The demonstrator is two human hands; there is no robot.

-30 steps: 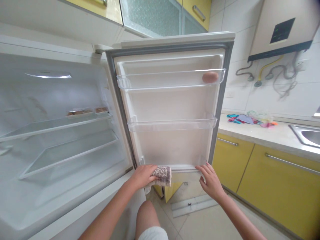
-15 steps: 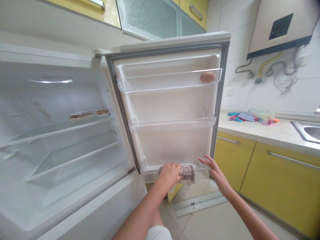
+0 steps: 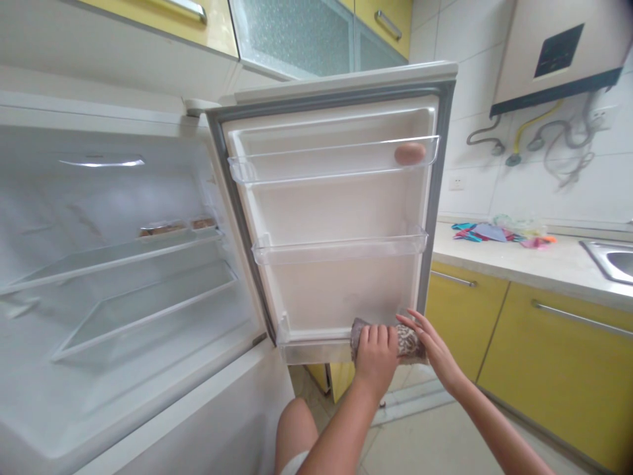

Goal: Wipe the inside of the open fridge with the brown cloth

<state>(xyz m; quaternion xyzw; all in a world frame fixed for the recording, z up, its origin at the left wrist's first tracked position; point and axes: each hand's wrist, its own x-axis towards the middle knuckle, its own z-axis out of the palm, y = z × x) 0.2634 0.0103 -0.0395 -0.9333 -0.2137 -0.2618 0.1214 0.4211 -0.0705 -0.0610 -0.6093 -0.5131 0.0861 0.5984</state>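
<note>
My left hand (image 3: 376,356) is closed around a folded grey-brown patterned cloth (image 3: 409,342). The cloth lies against the right part of the clear bottom door bin (image 3: 314,352), covering that stretch of its rim. My right hand (image 3: 436,349) is at the cloth's right end, with fingers stretched out and apart; whether it touches the cloth or the bin's corner I cannot tell. The fridge door (image 3: 326,290) stands wide open in front of me.
A brown egg (image 3: 410,154) sits in the top door bin, right side. Packaged food (image 3: 162,228) rests on an upper fridge shelf to the left. Crumpled colourful items (image 3: 487,232) lie on the counter (image 3: 539,260), beside a sink (image 3: 610,260). My knee (image 3: 297,429) is below the door.
My left hand has slid the cloth to the right along the bottom bin, bringing it up to my right hand. The right hand has shifted only slightly.
</note>
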